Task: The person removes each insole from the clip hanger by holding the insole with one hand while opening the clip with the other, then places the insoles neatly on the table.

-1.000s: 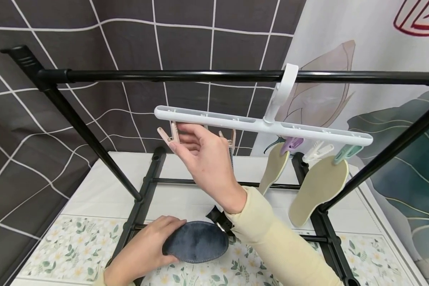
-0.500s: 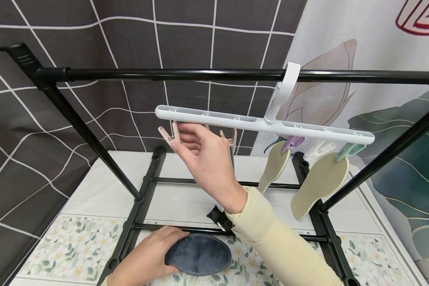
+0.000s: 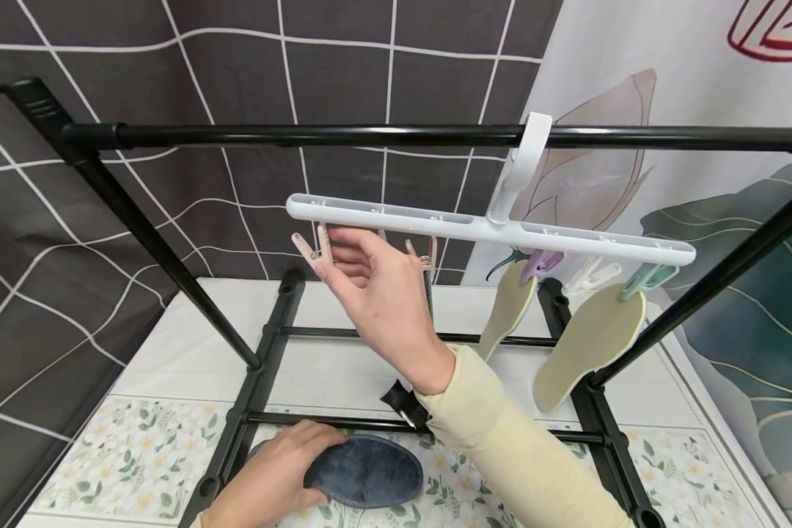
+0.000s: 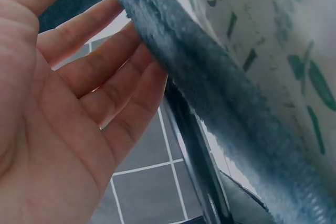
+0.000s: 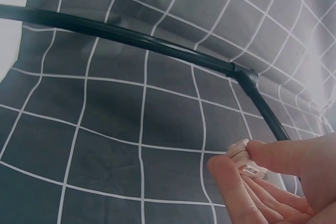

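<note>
My left hand (image 3: pixel 284 473) holds a dark blue fuzzy insole (image 3: pixel 367 471) low in the head view, near the rack's lower front bar. In the left wrist view, fingertips touch the insole's plush edge (image 4: pixel 210 85). Higher up, my right hand (image 3: pixel 389 301) pinches a pale pink clothespin (image 3: pixel 323 246) under the left end of a white clip hanger (image 3: pixel 396 218). Its handles also show between thumb and finger in the right wrist view. Behind that wrist, another pinkish clip (image 3: pixel 430 253) grips a dark thing that is mostly hidden.
The hanger hooks over the black rack's top bar (image 3: pixel 303 136). Two cream insoles (image 3: pixel 590 345) hang at right from a purple clip (image 3: pixel 543 262) and a green clip (image 3: pixel 650 277). A white clip (image 3: pixel 590 276) hangs between them. A floral cloth (image 3: pixel 138 462) lies below; a grey checked curtain (image 3: pixel 343 81) stands behind.
My left hand has lowered the blue insole toward me, past the lower front bar, and the insole has turned slightly. My right hand keeps its place at the pink clothespin.
</note>
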Tool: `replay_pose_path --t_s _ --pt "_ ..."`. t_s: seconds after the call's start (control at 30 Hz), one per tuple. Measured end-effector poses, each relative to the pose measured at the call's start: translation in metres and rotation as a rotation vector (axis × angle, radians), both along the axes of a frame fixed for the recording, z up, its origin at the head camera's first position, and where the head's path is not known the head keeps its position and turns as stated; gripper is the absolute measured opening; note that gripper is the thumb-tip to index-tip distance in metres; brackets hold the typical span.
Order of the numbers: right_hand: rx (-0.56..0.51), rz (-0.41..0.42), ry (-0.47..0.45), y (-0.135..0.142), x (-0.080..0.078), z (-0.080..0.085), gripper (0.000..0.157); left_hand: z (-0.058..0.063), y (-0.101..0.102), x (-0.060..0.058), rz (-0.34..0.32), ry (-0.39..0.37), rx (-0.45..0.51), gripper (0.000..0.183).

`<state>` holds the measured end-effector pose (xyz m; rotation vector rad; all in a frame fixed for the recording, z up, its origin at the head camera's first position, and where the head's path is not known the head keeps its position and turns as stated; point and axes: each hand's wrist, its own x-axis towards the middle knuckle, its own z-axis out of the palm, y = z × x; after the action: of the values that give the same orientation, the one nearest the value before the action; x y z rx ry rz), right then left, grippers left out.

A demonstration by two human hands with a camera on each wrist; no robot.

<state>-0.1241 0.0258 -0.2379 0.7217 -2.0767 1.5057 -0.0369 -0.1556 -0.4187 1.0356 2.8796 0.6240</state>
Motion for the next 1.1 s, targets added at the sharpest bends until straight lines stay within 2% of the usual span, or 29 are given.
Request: replay_pose_path --t_s 0.2,0.53,0.7,0.93,1.1 --pt "0.003 -0.002 0.005 -0.001 -0.001 -0.001 0.030 -0.003 -0.001 -0.001 0.006 -0.041 -0.023 0.065" --pt "0.004 0.005 0.007 -0.001 -0.003 -0.003 0.031 -0.006 0.002 0.000 0.007 0.036 -0.076 0.064" --pt "0.000 0.019 0.007 -0.001 -0.003 -0.003 0.030 -0.007 0.006 0.000 0.018 -0.012 -0.115 0.063" --pt "0.014 -0.005 0.013 0.001 -0.002 -0.003 0.031 -0.009 0.010 -0.001 0.024 -0.019 -0.144 0.061" --pt "0.027 -0.008 0.017 0.000 -0.002 -0.005 0.031 -0.008 0.013 -0.001 0.014 -0.054 -0.161 0.059"
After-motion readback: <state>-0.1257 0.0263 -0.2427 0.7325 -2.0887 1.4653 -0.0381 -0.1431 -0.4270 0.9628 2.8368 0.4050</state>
